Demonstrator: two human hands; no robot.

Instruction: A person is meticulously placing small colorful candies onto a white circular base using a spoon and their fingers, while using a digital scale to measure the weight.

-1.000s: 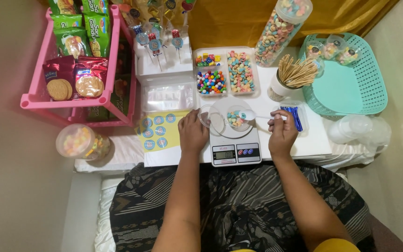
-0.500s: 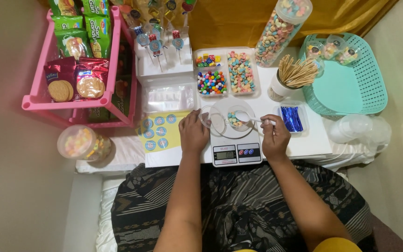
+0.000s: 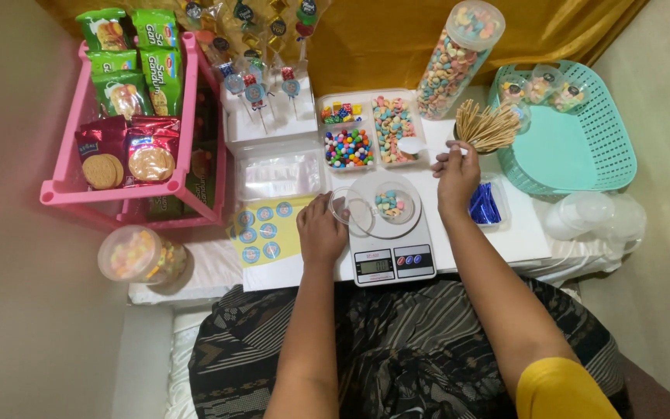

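A person sat at a low white desk (image 3: pixel 505 240), seen from above, patterned dark cloth over the lap nearest the camera. Both bare forearms reached forward.

The left hand (image 3: pixel 321 231) rested at the left edge of a small digital kitchen scale (image 3: pixel 391 252), fingers curled around a clear plastic lid (image 3: pixel 350 211) lying beside the scale's round platform. On that platform sat a small clear cup (image 3: pixel 391 203) holding a few pastel candies. The right hand (image 3: pixel 456 177) was raised beyond the scale, closed on the handle of a white plastic spoon (image 3: pixel 419 146) whose bowl hovered at the right edge of the candy tray (image 3: pixel 367 130).

Left of the scale lay a yellow sheet of round blue stickers (image 3: pixel 267 231). A small blue foil-like packet (image 3: pixel 484 203) lay just right of the right hand. Farther out stood the divided tray of multicoloured round candies and pastel cereal pieces, a cup of wooden skewers (image 3: pixel 487 126), and a tall clear jar of pastel cereal (image 3: pixel 453 58). To the right, a teal basket (image 3: pixel 583 147) held filled cups; to the left, a pink rack (image 3: pixel 129 186) held biscuit packets.

Risks, as I judged them: a heaped spoon carried over the gap could spill pieces onto the desk or the scale's display; bumping the light cup could tip it off the platform; the left hand leaning on the scale could falsify the reading.
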